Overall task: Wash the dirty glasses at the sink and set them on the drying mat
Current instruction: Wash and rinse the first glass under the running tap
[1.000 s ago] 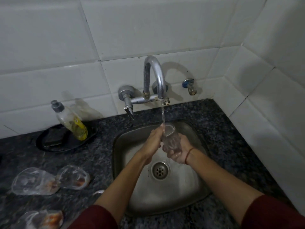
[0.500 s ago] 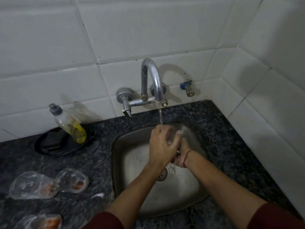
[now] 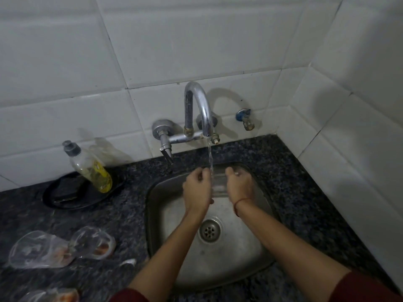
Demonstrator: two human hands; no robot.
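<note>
A clear glass point(image 3: 218, 185) is held over the sink point(image 3: 156, 214), under water from the tap point(image 3: 199, 105). It is gripped on both sides by the left hand point(image 3: 196, 189) and the right hand point(image 3: 239, 186). Dirty glasses point(image 3: 92, 243) are lying on the counter point(image 3: 124, 214) nearby.

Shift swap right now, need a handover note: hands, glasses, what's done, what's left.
Left hand and right hand both hold one clear drinking glass under the chrome tap's running water, over the steel sink.
Three dirty clear glasses lie on the dark granite counter, left of the sink.
Done: nothing set down washed; no drying mat in view.
Left: finish this glass, then those three.
</note>
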